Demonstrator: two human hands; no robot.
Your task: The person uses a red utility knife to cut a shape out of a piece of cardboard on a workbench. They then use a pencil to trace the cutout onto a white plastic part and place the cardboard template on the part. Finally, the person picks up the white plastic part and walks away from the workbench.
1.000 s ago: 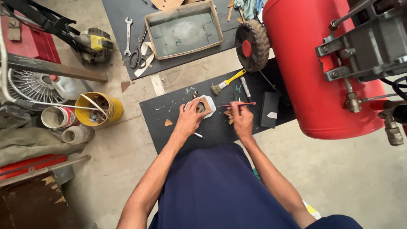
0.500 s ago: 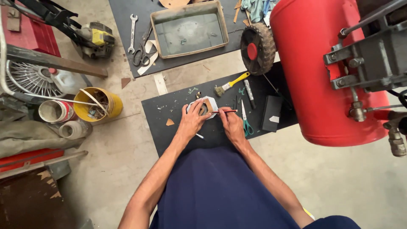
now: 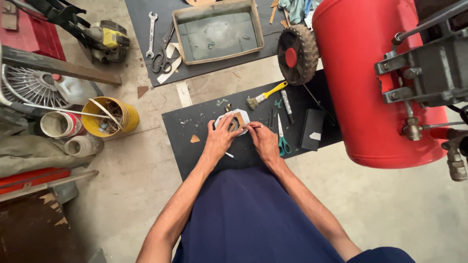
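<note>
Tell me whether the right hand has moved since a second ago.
Yes. The right hand has drawn left, away from the green-handled scissors, toward the white part under the left hand.

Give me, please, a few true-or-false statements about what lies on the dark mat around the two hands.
1. The left hand rests on a small white part with a brown piece on it. True.
2. The right hand holds the scissors. False: it holds a thin red-tipped tool; the green-handled scissors lie beside it on the mat.
3. A yellow-handled brush lies beyond the hands. True.
4. The wrench lies on the same mat as the hands. False: it lies on the farther mat, beside the tray.
</note>
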